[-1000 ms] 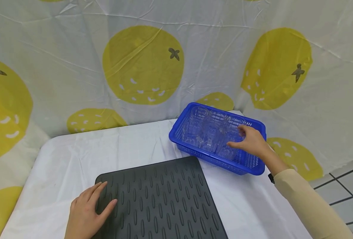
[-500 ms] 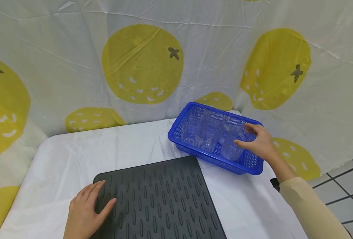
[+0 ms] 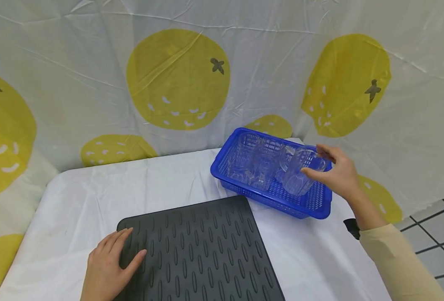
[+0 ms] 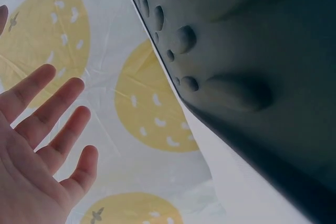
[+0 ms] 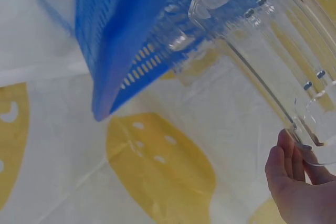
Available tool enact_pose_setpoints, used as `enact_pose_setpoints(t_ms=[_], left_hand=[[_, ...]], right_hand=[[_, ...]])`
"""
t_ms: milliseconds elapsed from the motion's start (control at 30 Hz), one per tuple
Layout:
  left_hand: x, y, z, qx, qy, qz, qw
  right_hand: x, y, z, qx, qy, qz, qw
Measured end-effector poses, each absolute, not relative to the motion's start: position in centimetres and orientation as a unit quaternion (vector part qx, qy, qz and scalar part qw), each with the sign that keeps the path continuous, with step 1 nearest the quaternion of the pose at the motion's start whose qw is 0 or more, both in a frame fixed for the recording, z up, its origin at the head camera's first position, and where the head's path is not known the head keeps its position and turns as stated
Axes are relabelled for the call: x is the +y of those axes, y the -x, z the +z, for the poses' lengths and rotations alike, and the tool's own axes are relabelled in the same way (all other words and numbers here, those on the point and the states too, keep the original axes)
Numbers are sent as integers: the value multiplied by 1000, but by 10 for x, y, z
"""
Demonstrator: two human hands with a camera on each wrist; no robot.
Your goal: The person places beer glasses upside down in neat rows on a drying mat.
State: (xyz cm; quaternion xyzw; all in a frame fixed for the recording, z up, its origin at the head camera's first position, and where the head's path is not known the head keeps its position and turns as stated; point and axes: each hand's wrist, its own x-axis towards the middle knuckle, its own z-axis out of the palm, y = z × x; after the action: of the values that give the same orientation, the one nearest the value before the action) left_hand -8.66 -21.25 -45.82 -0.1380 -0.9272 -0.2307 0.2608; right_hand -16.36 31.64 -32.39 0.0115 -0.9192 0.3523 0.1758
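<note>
My right hand (image 3: 336,171) holds a clear glass mug (image 3: 298,175) near its mouth, thumb on one side and fingers on the other. Tilted, the mug sits over the right part of a blue plastic basket (image 3: 257,195), its base end lower. In the right wrist view, fingertips touch the rim end of the mug (image 5: 252,72). Other clear glass mugs (image 3: 264,169) lie side by side in the basket's left part. My left hand (image 3: 107,263), fingers extended, is at the left edge of a dark ridged rubber mat (image 3: 203,246); whether it presses the mat cannot be told.
A white cloth (image 3: 161,179) covers the table under mat and basket. Behind it hangs a pale curtain (image 3: 263,62) with yellow fruit prints. Tiled floor (image 3: 436,238) shows at the right, past the table's edge.
My right hand has moved right and slightly up, drawing the rightmost mug away from the others and raising its mouth end. The left hand stays in place by the mat.
</note>
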Motion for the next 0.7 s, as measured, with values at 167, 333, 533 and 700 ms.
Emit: enact_pose_setpoints(t_ms=[167, 333, 533, 700], left_hand=[[-211, 86, -459, -935, 126, -227, 243], [-211, 86, -461, -934, 127, -231, 243], [-212, 84, -459, -931, 131, -234, 248], [-211, 82, -453, -927, 138, -232, 260]], right_hand=[[309, 158, -313, -914, -16, 359, 190], [297, 153, -306, -913, -32, 355, 200], [284, 148, -302, -907, -70, 363, 203], [273, 146, -300, -896, -105, 376, 211]])
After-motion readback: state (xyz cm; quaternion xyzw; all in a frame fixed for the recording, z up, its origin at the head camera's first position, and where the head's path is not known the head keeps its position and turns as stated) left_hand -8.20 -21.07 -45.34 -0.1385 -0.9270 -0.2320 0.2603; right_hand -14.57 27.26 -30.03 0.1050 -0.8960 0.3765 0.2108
